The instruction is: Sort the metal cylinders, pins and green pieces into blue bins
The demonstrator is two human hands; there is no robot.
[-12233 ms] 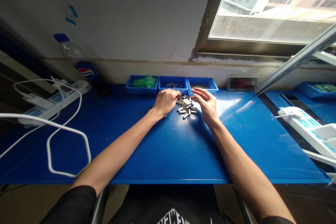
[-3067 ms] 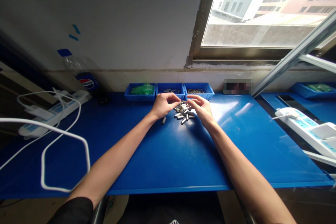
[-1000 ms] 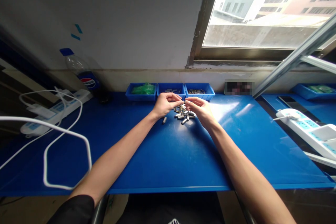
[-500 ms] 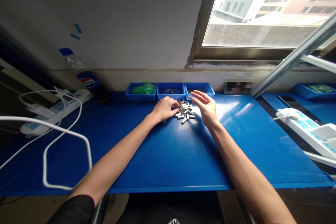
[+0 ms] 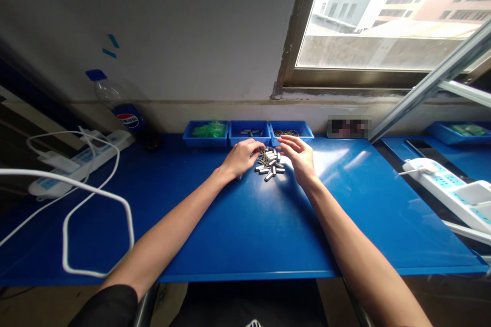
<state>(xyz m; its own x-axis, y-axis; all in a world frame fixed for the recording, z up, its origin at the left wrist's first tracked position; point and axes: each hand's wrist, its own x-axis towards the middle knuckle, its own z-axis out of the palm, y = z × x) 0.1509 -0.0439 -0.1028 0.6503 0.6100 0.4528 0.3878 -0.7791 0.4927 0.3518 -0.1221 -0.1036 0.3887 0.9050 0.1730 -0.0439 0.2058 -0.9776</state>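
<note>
A small pile of short metal cylinders (image 5: 269, 176) and thin brass-coloured screw-like pieces (image 5: 263, 160) lies on the blue table. At its left edge is my left hand (image 5: 241, 157), fingers bent and thumb close to the fingertips; what they grip, if anything, is too small to make out. Another small piece shows partly under that hand. My right hand (image 5: 301, 157) hovers at the pile's right side, fingers stretched and slightly curved, with nothing visible in it.
Behind the pile stand three blue bins: one with green plastic (image 5: 209, 129), one with metal cylinders (image 5: 251, 132), one with thin pieces (image 5: 287, 133). A cola bottle (image 5: 128, 118), white cables (image 5: 130, 219) and a power strip (image 5: 76, 163) are leftward; another strip (image 5: 447, 181) is rightward.
My left fingertips have lifted and shifted slightly away toward the bins. My right hand has moved a little left, closer to the pile.
</note>
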